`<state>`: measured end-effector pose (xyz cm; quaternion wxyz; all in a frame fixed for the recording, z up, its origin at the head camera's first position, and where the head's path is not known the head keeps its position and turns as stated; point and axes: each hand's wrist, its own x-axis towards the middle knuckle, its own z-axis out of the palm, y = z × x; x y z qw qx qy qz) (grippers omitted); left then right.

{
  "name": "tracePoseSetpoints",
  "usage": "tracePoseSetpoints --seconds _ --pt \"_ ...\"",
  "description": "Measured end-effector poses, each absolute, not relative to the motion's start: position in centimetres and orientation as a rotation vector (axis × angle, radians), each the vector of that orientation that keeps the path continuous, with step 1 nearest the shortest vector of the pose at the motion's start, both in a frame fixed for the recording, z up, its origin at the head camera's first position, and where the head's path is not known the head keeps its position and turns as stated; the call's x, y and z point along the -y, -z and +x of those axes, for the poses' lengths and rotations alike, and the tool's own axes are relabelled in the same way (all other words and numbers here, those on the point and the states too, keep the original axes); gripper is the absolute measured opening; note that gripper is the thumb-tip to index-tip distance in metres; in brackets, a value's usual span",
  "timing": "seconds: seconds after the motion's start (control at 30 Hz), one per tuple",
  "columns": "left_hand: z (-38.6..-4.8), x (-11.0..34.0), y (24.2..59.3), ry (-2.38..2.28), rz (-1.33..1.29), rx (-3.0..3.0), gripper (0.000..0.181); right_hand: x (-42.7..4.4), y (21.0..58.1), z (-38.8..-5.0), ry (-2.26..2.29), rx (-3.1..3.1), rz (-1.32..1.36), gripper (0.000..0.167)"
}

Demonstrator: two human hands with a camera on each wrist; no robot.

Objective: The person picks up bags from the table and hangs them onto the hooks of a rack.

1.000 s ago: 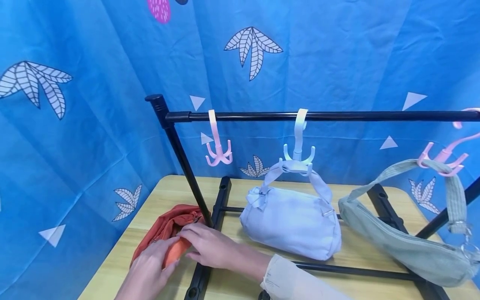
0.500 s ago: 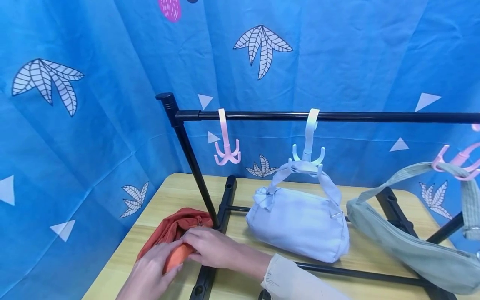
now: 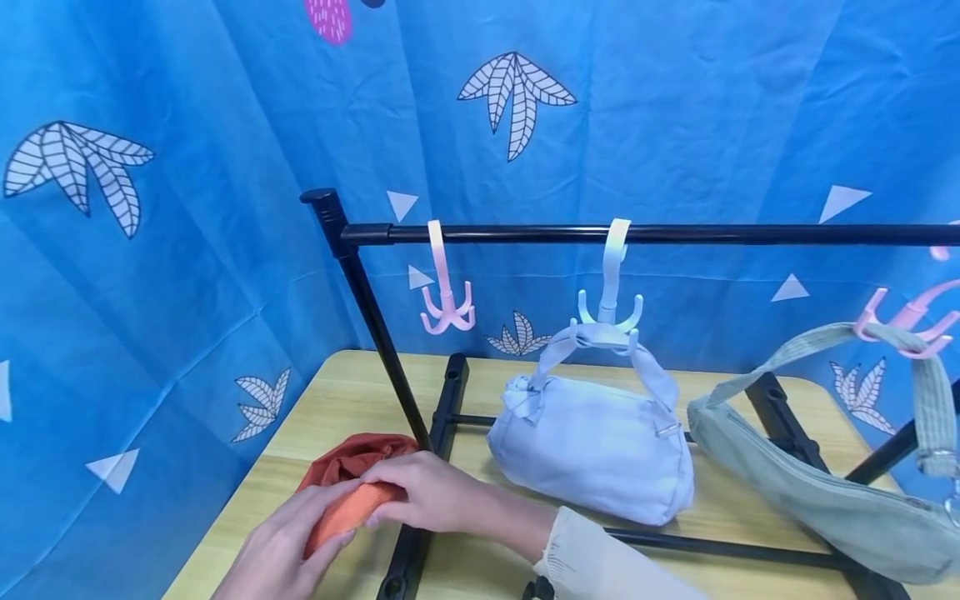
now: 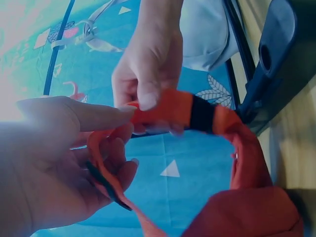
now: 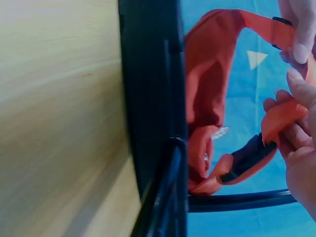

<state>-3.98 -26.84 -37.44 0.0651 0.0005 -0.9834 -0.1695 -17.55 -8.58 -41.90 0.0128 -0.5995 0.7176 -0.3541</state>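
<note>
A red bag [image 3: 352,458] lies at the table's left side, beside the rack's left post; the hands hide part of it. Its orange strap [image 4: 170,107] runs up in a loop from the bag's body [image 4: 247,212]. My left hand [image 3: 281,537] pinches the strap between thumb and fingers. Close by, my right hand [image 3: 431,492] grips the same strap, its thumb on top in the left wrist view. A black buckle [image 5: 247,157] sits on the strap below the right hand [image 5: 302,153] in the right wrist view.
The black rack's top rail [image 3: 510,234] carries a pink hook [image 3: 447,312] at left. A pale blue bag [image 3: 592,446] hangs from a light blue hook [image 3: 609,283]. A green bag [image 3: 810,492] hangs at right from another pink hook [image 3: 911,321]. Blue curtain surrounds the table [image 3: 360,375].
The red bag has shifted slightly toward me, and more of its orange strap shows between my hands. Both hands keep hold of the strap. The head view has swung slightly right, then back left.
</note>
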Motion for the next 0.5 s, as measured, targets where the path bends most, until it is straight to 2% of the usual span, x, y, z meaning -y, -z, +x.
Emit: tracePoseSetpoints --seconds 0.27,0.5 --pt "-4.4 27.6 37.4 0.499 0.041 2.905 0.063 7.9 41.0 -18.0 1.18 -2.192 -1.822 0.039" --pt "-4.8 27.9 36.9 0.554 0.045 2.822 0.059 7.6 40.2 -18.4 1.26 -2.16 -1.906 0.026"
